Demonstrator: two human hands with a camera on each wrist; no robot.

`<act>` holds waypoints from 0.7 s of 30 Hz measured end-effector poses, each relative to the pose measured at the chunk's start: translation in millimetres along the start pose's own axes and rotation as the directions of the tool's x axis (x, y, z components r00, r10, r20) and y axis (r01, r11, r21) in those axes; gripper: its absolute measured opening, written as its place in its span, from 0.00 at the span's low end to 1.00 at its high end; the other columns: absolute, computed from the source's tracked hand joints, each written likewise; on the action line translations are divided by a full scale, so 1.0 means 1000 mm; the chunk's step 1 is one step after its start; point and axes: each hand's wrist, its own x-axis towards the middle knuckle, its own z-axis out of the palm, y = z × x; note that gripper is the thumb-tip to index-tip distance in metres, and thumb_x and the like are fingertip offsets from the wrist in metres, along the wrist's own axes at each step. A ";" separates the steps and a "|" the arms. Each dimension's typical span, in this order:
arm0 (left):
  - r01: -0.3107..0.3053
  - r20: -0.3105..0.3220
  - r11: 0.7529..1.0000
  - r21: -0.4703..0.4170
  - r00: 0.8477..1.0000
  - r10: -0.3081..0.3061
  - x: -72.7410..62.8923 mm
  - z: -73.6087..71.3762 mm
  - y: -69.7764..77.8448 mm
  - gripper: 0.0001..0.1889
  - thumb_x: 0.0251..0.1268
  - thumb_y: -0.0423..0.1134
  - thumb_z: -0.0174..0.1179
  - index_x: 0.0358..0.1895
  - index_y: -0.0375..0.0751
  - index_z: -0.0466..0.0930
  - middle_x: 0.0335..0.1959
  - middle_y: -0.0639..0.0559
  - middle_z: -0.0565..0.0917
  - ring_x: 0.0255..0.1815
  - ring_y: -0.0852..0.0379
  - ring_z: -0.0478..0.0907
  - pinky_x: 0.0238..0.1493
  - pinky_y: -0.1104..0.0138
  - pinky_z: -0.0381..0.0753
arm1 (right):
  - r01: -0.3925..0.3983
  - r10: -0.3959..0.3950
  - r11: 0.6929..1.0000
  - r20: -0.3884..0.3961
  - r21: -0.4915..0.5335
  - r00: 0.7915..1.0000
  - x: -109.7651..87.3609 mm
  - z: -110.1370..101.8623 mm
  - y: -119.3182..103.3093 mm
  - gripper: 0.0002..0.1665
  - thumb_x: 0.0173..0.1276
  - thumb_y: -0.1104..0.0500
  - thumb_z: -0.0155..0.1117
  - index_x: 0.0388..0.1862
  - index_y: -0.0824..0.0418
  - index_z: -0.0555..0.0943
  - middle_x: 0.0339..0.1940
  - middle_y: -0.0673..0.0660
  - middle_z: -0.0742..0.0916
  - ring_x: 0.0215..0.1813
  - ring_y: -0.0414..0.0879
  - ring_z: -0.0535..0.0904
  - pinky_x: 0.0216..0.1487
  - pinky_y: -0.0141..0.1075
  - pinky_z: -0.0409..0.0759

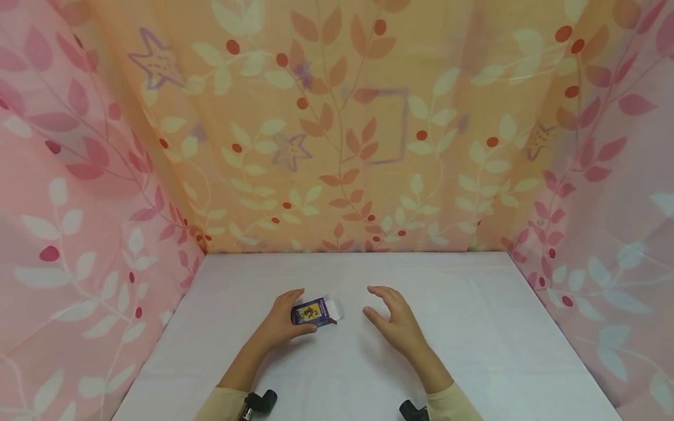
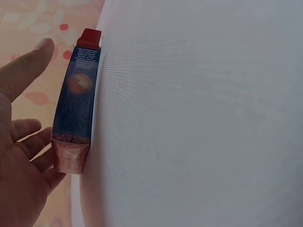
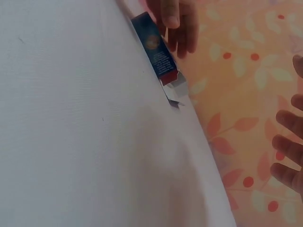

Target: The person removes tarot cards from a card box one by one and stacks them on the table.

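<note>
Box [image 1: 310, 314]: one, small, dark blue with a yellow picture panel on its upper face; lying flat, lower centre of the head frame, just left of the midline. White flaps [image 1: 335, 310] jut from its right-hand end. In the left wrist frame, upper left, its narrow side carries pale lettering and a round orange motif, with a red tab at the top end and a reddish closed end at the bottom. In the right wrist frame it lies at upper centre, flap end downward.

Left hand [image 1: 284, 320]: wide, thumb and fingers apart, curved about the left end of the box; thumb along the near edge. Whether the fingers touch the box cannot be told.

Right hand [image 1: 398, 324]: wide, thumb apart from the fingers, lower centre right of the head frame, well apart from the box.

Surface [image 1: 342, 374]: white, bearing the box, across the lower part of the head frame.

Sleeves: two, beige, left [image 1: 218, 403] and right [image 1: 454, 403], bottom edge, each with a black device beside it.

Backdrop [image 1: 337, 193]: orange, leaf-patterned, upper centre, with purple star outlines; pink leaf-patterned cloth at both sides.
</note>
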 end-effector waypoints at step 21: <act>-0.030 0.047 0.999 0.024 0.998 0.029 0.013 0.006 -0.005 0.47 0.43 0.49 0.84 0.69 0.37 0.73 0.64 0.42 0.77 0.63 0.46 0.73 0.68 0.46 0.72 | -0.074 0.072 0.997 0.059 0.035 0.996 -0.005 0.009 -0.002 0.29 0.70 0.44 0.70 0.65 0.55 0.81 0.64 0.48 0.83 0.70 0.50 0.76 0.70 0.55 0.73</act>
